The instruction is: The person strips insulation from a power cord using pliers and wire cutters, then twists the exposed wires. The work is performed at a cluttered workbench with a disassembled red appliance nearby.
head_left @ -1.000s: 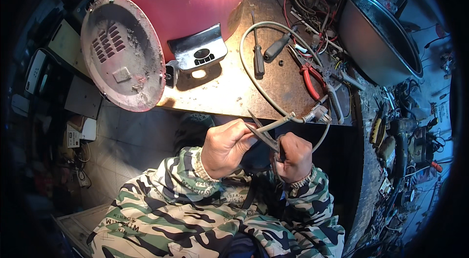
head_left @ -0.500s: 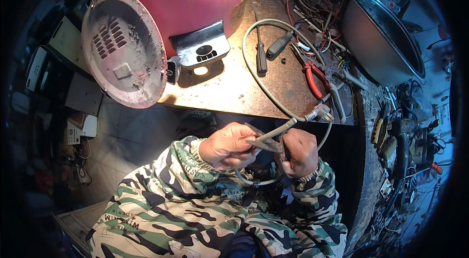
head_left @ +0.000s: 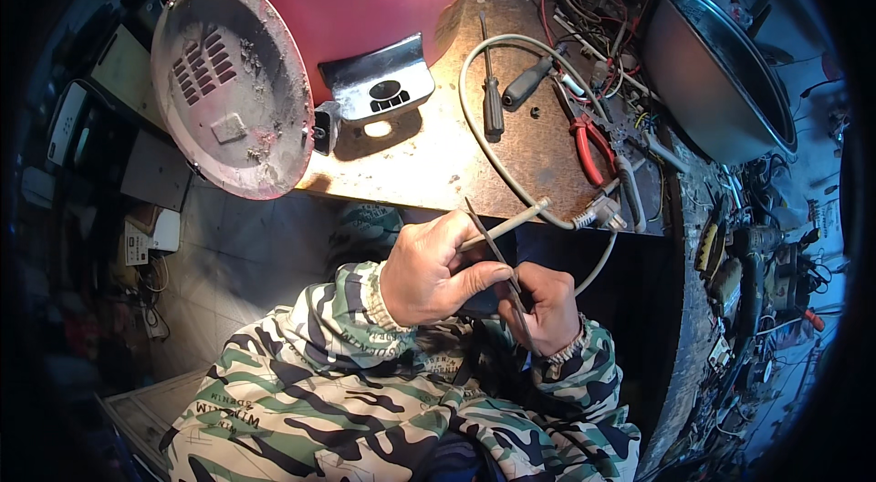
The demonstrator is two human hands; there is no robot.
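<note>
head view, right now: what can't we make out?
Grey cable: its run past the left hand, hidden by that hand, head view.
Scissors: grip shape, obscured by the right hand, head view.
Red housing: top, cut off by upper edge, head view.

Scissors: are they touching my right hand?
Touching. The head view shows the scissors lying against the fingers of your right hand, with no gap between them.

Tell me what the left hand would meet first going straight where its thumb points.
The scissors, most likely: they cross the path of the left hand and seem to touch it, though depth is unclear. The right hand is just beyond.
</note>
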